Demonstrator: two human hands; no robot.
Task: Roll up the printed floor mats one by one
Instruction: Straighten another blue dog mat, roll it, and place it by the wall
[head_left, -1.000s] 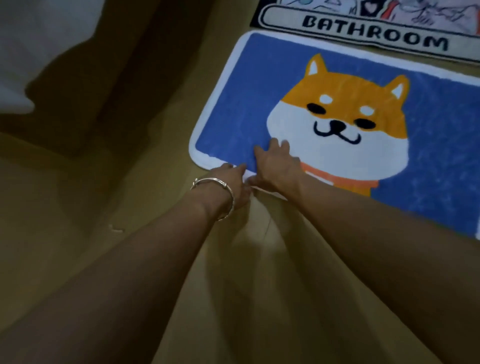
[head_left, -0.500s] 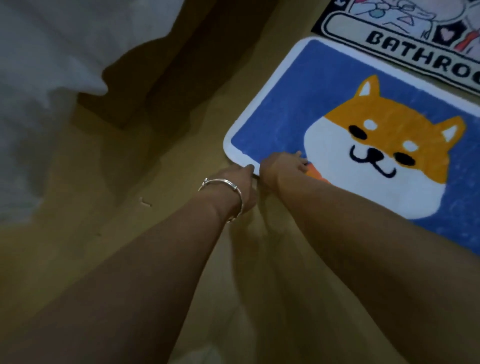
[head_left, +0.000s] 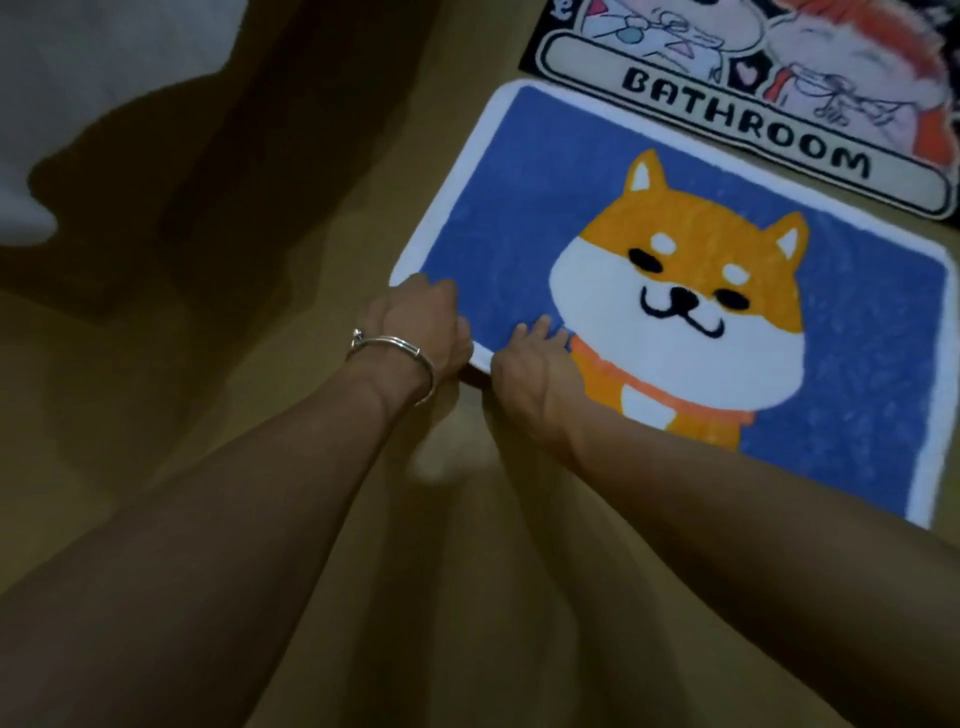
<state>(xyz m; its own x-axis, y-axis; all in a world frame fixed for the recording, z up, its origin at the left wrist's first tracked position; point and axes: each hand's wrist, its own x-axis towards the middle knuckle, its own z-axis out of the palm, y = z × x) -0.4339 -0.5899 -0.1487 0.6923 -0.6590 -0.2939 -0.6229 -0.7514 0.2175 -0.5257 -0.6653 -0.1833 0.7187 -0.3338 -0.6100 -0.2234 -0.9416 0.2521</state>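
Head view: the only writing that can be read is "BATHROOM", in black capitals on a pale banner along the near edge of the BATHROOM mat (head_left: 753, 119), whose cartoon figures are cut off by the top and right edges of the frame. Just beside it, nearer the person, the dog mat (head_left: 519, 218) lies flat on the tan floor (head_left: 457, 597), blue with a white border and an orange-and-white dog's face. Its far right end runs out of the frame, and the right forearm hides part of its near edge. The left hand (head_left: 421, 322), with a silver bracelet (head_left: 392, 345) at the wrist, has its fingers curled over the mat's near left corner. The right hand (head_left: 530, 369) rests on the near edge just beside it, fingers together on the blue pile. Its thumb is hidden, so I cannot tell whether it pinches the edge. A pale blurred cloth (head_left: 78, 52) fills the upper left corner, too dim to make out.
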